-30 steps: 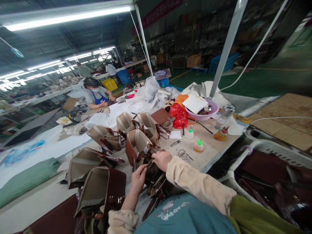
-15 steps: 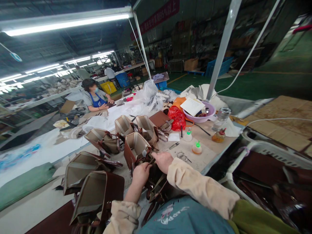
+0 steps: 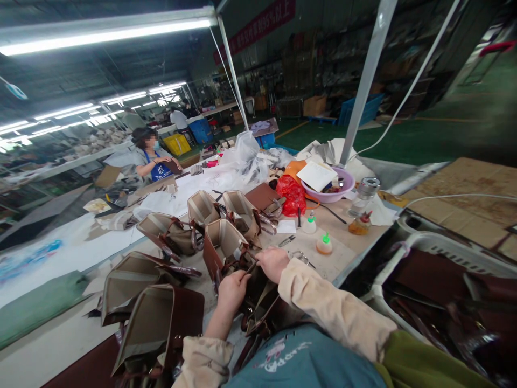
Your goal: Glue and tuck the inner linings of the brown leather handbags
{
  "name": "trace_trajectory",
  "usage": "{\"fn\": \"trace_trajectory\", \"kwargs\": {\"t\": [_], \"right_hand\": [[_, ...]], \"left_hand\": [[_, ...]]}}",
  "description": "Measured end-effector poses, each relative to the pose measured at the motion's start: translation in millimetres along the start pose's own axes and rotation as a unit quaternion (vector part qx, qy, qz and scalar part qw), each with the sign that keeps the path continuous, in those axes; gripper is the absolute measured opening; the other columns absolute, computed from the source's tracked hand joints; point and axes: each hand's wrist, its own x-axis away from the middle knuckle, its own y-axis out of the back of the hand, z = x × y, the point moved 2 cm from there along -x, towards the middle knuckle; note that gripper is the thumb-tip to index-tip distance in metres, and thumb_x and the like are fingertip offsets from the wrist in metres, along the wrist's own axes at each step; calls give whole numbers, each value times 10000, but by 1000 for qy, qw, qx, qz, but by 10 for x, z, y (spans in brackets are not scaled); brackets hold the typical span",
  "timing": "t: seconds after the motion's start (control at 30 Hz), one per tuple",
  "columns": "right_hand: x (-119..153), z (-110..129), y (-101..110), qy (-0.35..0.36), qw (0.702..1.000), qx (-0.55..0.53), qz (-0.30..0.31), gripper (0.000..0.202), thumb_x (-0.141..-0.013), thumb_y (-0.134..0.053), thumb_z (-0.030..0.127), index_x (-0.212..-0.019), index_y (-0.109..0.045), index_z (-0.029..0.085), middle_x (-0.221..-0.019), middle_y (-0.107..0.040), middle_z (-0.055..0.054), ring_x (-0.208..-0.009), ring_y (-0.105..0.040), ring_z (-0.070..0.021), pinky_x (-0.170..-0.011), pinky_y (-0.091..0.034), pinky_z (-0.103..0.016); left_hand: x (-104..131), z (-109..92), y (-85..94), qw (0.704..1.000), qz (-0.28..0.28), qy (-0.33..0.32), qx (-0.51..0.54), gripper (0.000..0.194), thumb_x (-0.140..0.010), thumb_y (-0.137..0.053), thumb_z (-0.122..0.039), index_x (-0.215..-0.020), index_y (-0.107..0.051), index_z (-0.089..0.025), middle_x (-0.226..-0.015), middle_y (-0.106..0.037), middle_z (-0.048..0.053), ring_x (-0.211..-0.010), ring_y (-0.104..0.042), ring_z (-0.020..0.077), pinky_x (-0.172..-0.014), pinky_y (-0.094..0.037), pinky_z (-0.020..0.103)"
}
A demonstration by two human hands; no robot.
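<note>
My left hand [image 3: 233, 292] has its fingers pinched on a dark strip at the upper edge of a brown handbag [image 3: 264, 308] in front of me. Just to the right, my right hand [image 3: 273, 263] is closed on the same edge, thumb and fingers together. The exact part between the fingers is small and partly hidden. Right behind the hands stands an open brown handbag [image 3: 220, 242] with a beige lining. Two more open bags, a near one [image 3: 161, 318] and one behind it [image 3: 133, 283], stand left of my hands.
Small bottles with green tips [image 3: 324, 244], scissors [image 3: 299, 257], a glass jar [image 3: 367, 194] and a purple basin [image 3: 333, 186] lie to the right. A white basket [image 3: 388, 275] of brown pieces stands at right. Across the table, a co-worker in a blue apron [image 3: 159, 170] handles a brown piece.
My hands stay on the handbag's edge, with the right hand shifted slightly. The co-worker has raised a brown piece from the table. The view has moved a little.
</note>
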Motion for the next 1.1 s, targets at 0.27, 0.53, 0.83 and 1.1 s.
{"fn": "trace_trajectory", "kwargs": {"t": [0.27, 0.53, 0.83, 1.1], "right_hand": [[-11, -9, 3, 0, 1000, 4, -2, 191, -870, -507, 294, -879, -664, 187, -893, -673, -65, -891, -582, -206, -732, -414, -281], [-47, 2, 10, 16, 1000, 17, -2, 195, -858, -514, 269, -854, -679, 164, -868, -679, -78, -879, -582, -209, -728, -418, -285], [107, -138, 153, 24, 999, 31, -29, 303, -807, -578, 302, -1096, -585, 208, -843, -678, -62, -892, -560, -234, -676, -408, -289], [121, -198, 177, 59, 998, 26, -3, 166, -814, -567, 288, -870, -679, 179, -861, -663, -71, -891, -548, -215, -778, -399, -299]], "left_hand": [[7, -41, 26, 1000, 16, 2, -19, 272, -882, -437, -337, -798, -662, -206, -806, -695, 54, -760, -620, 179, -632, -348, 247], [-125, -254, 163, 998, 52, -45, -11, 258, -798, -571, -344, -996, -677, -218, -935, -706, 89, -879, -639, 229, -732, -419, 279], [-293, -272, 27, 999, 2, -35, 8, 245, -854, -479, -209, -941, -706, -179, -939, -706, 102, -875, -640, 204, -796, -432, 290], [-286, -251, -3, 999, -10, -21, 26, 235, -853, -486, -211, -941, -700, -171, -940, -705, 90, -872, -635, 189, -793, -429, 271]]}}
